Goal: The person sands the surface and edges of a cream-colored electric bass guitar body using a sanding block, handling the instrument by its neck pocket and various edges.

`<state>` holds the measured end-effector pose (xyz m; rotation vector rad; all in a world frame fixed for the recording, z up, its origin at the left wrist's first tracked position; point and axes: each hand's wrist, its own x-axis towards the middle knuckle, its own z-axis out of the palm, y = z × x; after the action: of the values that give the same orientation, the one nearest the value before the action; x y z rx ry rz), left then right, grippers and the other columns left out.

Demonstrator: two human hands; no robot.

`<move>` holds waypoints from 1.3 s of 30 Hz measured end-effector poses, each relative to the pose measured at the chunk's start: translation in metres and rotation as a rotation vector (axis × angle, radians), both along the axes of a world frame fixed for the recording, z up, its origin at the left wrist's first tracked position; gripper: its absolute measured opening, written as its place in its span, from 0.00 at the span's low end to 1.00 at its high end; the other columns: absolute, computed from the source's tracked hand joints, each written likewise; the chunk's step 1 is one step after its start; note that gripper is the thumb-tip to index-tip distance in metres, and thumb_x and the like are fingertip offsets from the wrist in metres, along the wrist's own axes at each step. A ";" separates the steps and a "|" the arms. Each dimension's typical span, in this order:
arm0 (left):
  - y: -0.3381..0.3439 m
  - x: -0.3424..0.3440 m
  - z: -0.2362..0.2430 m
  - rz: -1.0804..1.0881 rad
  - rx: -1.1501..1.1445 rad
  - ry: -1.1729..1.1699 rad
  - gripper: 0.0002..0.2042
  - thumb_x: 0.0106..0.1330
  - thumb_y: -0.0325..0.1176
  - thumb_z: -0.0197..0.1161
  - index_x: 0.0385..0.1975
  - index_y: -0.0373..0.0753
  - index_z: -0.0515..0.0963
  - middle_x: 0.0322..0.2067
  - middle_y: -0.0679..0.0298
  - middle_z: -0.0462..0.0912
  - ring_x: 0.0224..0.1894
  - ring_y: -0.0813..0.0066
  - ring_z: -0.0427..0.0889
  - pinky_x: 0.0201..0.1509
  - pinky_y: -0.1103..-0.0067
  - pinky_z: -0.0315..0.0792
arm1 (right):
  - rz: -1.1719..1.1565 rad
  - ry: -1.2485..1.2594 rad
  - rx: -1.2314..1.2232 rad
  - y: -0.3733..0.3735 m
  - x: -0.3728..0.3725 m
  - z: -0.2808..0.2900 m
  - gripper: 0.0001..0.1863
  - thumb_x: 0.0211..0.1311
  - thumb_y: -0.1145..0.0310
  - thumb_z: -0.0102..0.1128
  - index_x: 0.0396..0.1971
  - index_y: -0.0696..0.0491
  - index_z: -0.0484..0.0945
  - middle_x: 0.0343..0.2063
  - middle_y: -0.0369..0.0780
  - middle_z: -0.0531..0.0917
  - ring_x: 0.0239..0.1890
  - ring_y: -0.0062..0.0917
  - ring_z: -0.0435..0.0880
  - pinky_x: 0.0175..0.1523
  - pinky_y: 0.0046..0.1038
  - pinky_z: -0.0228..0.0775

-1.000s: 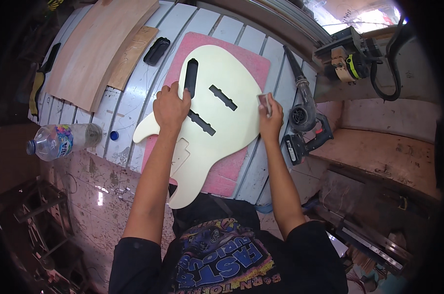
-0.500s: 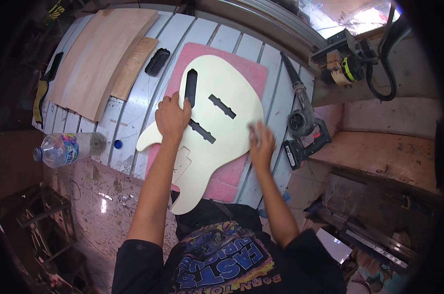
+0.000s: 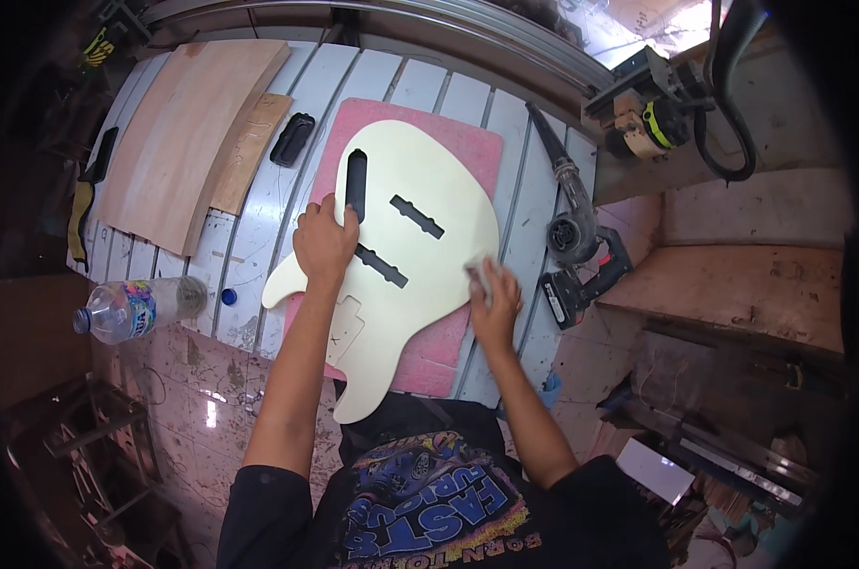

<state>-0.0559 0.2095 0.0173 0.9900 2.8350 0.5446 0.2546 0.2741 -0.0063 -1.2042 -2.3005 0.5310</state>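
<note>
A cream electric guitar body point(image 3: 444, 270) with black-painted cavities and a bare-wood neck pocket lies flat on a pink foam pad point(image 3: 463, 130). My left hand point(image 3: 325, 239) grips its left edge, the thumb beside the long upper slot and the fingers curled over the rim. At the right edge of the body, my right hand point(image 3: 496, 308) is closed on a small greyish piece of sandpaper point(image 3: 477, 278), held against the rim; the hand is slightly blurred and covers part of the piece.
A cordless blower point(image 3: 574, 228) lies right of the pad on the slatted white table point(image 3: 420, 85). To the left are a large wooden board point(image 3: 192, 133), a thinner plank point(image 3: 249, 156), a black tray-like part point(image 3: 293, 139), a plastic bottle point(image 3: 140, 308) and a blue cap point(image 3: 228, 297).
My right hand with the sandpaper has shifted slightly down and left along the body's right edge. The left hand keeps its hold. The whole view has shifted a little.
</note>
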 end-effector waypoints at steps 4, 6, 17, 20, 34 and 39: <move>0.006 0.004 -0.003 -0.028 0.012 0.017 0.21 0.69 0.48 0.59 0.54 0.40 0.83 0.41 0.52 0.84 0.46 0.51 0.84 0.49 0.59 0.78 | -0.158 0.206 -0.220 0.066 -0.030 0.018 0.28 0.68 0.64 0.65 0.68 0.48 0.76 0.60 0.50 0.78 0.64 0.48 0.75 0.68 0.48 0.64; 0.002 0.006 -0.003 -0.033 -0.014 0.017 0.21 0.69 0.48 0.59 0.53 0.40 0.83 0.41 0.52 0.84 0.46 0.51 0.84 0.48 0.59 0.78 | -0.115 0.138 -0.127 0.047 -0.018 0.005 0.27 0.68 0.65 0.65 0.67 0.48 0.77 0.60 0.50 0.79 0.64 0.48 0.75 0.68 0.48 0.64; 0.003 0.006 -0.003 -0.041 0.018 0.058 0.22 0.69 0.48 0.59 0.53 0.39 0.83 0.40 0.50 0.84 0.44 0.49 0.84 0.47 0.58 0.78 | -0.087 0.102 -0.144 0.066 -0.026 0.002 0.28 0.73 0.58 0.61 0.71 0.43 0.74 0.63 0.52 0.75 0.66 0.50 0.72 0.70 0.54 0.58; 0.002 0.001 -0.003 -0.016 0.005 0.035 0.22 0.69 0.48 0.59 0.53 0.39 0.83 0.40 0.50 0.84 0.45 0.49 0.84 0.48 0.58 0.78 | -0.007 -0.010 -0.055 -0.008 0.005 -0.005 0.28 0.74 0.52 0.58 0.70 0.43 0.75 0.64 0.52 0.74 0.68 0.49 0.71 0.70 0.55 0.56; 0.003 0.002 -0.002 -0.015 -0.005 0.015 0.22 0.70 0.48 0.58 0.54 0.39 0.83 0.42 0.51 0.84 0.46 0.50 0.84 0.48 0.58 0.77 | 0.047 0.013 0.009 -0.002 0.009 -0.004 0.28 0.72 0.59 0.62 0.70 0.43 0.75 0.63 0.53 0.76 0.66 0.51 0.72 0.70 0.53 0.59; -0.003 0.008 -0.009 -0.035 -0.006 0.040 0.22 0.69 0.48 0.59 0.54 0.39 0.83 0.42 0.51 0.84 0.46 0.50 0.84 0.48 0.58 0.78 | -0.040 0.179 -0.085 0.050 -0.014 0.000 0.27 0.72 0.60 0.62 0.70 0.44 0.75 0.62 0.53 0.76 0.66 0.51 0.72 0.71 0.51 0.59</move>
<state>-0.0478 0.2063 0.0083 1.0596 2.8463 0.5181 0.2409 0.3241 -0.0063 -1.1887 -2.1183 0.6991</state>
